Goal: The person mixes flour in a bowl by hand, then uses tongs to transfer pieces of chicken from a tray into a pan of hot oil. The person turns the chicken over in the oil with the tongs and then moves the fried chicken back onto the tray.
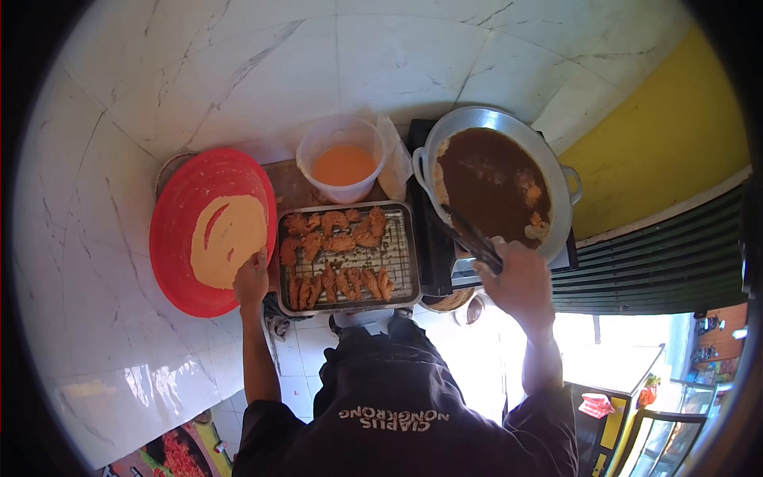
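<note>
Right hand (520, 278) closed on tongs (474, 236), tips over wok (509, 127) oil at 1 o'clock. Left hand (251, 280) resting on red basin (171, 230) rim, grip unclear. Best kept low, avoiding splash.

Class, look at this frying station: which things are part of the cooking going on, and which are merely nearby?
In use:
right hand gripping tongs
wok of dark oil
left hand at red basin of batter
rack of fried pieces

Merely nearby:
tub of orange liquid
yellow wall
</note>
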`<state>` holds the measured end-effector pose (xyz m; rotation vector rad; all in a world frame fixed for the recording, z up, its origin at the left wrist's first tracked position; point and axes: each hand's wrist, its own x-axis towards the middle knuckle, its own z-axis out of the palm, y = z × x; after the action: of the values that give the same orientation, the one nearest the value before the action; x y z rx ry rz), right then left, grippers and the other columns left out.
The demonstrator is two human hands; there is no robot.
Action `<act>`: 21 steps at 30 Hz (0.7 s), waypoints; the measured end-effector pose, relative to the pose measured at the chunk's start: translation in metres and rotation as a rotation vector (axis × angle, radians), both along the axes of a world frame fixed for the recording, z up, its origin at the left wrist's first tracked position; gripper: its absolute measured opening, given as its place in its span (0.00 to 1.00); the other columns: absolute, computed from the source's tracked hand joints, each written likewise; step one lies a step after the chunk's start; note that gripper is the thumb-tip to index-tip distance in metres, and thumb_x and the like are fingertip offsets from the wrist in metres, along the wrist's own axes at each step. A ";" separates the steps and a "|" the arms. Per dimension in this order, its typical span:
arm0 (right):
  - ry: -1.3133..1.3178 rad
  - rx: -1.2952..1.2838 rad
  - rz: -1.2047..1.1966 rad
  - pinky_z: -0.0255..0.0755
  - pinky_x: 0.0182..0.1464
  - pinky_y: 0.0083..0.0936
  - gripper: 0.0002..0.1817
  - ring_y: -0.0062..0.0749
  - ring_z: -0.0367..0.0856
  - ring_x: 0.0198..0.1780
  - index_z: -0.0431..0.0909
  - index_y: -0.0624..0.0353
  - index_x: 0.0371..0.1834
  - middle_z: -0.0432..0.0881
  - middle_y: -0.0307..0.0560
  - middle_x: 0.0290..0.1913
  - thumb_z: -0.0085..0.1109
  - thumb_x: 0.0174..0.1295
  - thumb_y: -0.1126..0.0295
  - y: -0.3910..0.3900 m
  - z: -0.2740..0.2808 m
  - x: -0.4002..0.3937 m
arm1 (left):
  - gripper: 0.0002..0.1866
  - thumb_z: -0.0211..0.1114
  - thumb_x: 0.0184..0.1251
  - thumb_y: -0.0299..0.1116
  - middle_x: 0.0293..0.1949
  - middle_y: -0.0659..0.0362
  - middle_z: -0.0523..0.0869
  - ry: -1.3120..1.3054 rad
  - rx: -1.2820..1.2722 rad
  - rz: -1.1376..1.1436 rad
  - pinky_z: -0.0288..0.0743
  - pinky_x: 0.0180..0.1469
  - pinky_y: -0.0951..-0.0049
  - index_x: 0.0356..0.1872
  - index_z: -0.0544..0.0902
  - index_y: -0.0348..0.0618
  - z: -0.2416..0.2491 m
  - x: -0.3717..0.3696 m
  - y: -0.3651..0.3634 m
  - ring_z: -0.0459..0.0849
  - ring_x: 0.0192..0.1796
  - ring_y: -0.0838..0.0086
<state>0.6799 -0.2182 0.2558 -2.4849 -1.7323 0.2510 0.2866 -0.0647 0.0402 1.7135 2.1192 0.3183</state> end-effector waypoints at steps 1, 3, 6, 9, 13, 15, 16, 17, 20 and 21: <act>-0.044 0.015 -0.057 0.78 0.43 0.38 0.21 0.49 0.84 0.39 0.79 0.63 0.43 0.83 0.58 0.36 0.67 0.50 0.60 0.003 0.010 0.014 | 0.35 0.38 0.68 0.65 0.42 0.48 0.85 0.004 0.026 -0.005 0.73 0.52 0.53 0.51 0.81 0.49 -0.002 0.000 0.001 0.82 0.48 0.49; -0.048 0.014 -0.147 0.78 0.43 0.38 0.20 0.48 0.85 0.39 0.80 0.62 0.41 0.83 0.57 0.35 0.68 0.49 0.61 0.005 0.014 0.049 | 0.35 0.37 0.68 0.65 0.43 0.48 0.85 0.011 -0.006 -0.003 0.73 0.52 0.53 0.52 0.81 0.49 0.000 0.001 0.001 0.82 0.49 0.49; -0.129 -0.037 -0.231 0.78 0.43 0.37 0.19 0.47 0.85 0.39 0.81 0.61 0.38 0.83 0.55 0.34 0.71 0.44 0.63 0.010 0.017 0.088 | 0.35 0.37 0.69 0.65 0.44 0.47 0.85 0.029 -0.042 0.011 0.72 0.52 0.53 0.53 0.81 0.49 0.006 0.003 0.001 0.81 0.49 0.48; -0.272 -0.112 -0.236 0.78 0.42 0.37 0.17 0.47 0.85 0.38 0.83 0.61 0.33 0.84 0.54 0.31 0.74 0.40 0.65 0.005 0.013 0.124 | 0.34 0.37 0.69 0.64 0.44 0.46 0.84 0.029 -0.025 0.013 0.72 0.52 0.52 0.53 0.80 0.48 0.007 0.006 -0.002 0.81 0.49 0.48; -0.387 -0.263 -0.241 0.79 0.41 0.35 0.17 0.45 0.85 0.38 0.84 0.60 0.31 0.84 0.53 0.29 0.75 0.37 0.66 -0.001 0.005 0.158 | 0.33 0.38 0.70 0.62 0.45 0.44 0.84 0.031 -0.003 0.026 0.72 0.52 0.52 0.52 0.81 0.46 0.005 0.006 -0.001 0.80 0.50 0.47; -0.403 -0.357 -0.257 0.80 0.42 0.33 0.17 0.43 0.85 0.41 0.84 0.58 0.33 0.85 0.50 0.33 0.75 0.39 0.64 0.003 0.003 0.163 | 0.32 0.39 0.70 0.61 0.45 0.45 0.84 0.025 -0.003 0.038 0.72 0.52 0.52 0.51 0.81 0.46 0.007 0.009 -0.001 0.80 0.50 0.47; -0.419 -0.451 -0.262 0.80 0.43 0.32 0.18 0.40 0.85 0.43 0.84 0.56 0.35 0.85 0.47 0.36 0.75 0.41 0.63 0.005 0.002 0.165 | 0.32 0.40 0.70 0.61 0.45 0.45 0.84 0.021 -0.005 0.060 0.72 0.52 0.52 0.50 0.81 0.45 0.008 0.010 -0.001 0.80 0.50 0.46; -0.417 -0.451 -0.266 0.80 0.43 0.32 0.18 0.40 0.85 0.43 0.84 0.56 0.35 0.85 0.47 0.36 0.75 0.41 0.63 0.005 -0.002 0.168 | 0.32 0.40 0.70 0.61 0.45 0.45 0.84 0.022 -0.004 0.055 0.72 0.52 0.52 0.50 0.81 0.45 0.010 0.011 -0.002 0.80 0.50 0.46; -0.419 -0.428 -0.243 0.80 0.43 0.31 0.18 0.39 0.85 0.44 0.84 0.55 0.37 0.85 0.46 0.37 0.75 0.41 0.63 0.009 -0.015 0.177 | 0.32 0.41 0.70 0.61 0.46 0.45 0.84 0.024 -0.024 0.072 0.72 0.52 0.53 0.50 0.82 0.45 0.010 0.012 0.000 0.80 0.50 0.47; -0.418 -0.428 -0.232 0.80 0.43 0.31 0.18 0.39 0.85 0.44 0.84 0.54 0.37 0.85 0.46 0.37 0.74 0.42 0.63 0.011 -0.018 0.179 | 0.32 0.41 0.70 0.61 0.46 0.45 0.84 0.016 -0.021 0.073 0.72 0.52 0.53 0.50 0.82 0.45 0.009 0.012 0.000 0.80 0.50 0.47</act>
<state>0.8591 -0.2067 0.2375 -3.2161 -1.6322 0.0908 0.2984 -0.0643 0.0492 1.6347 2.1928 0.3033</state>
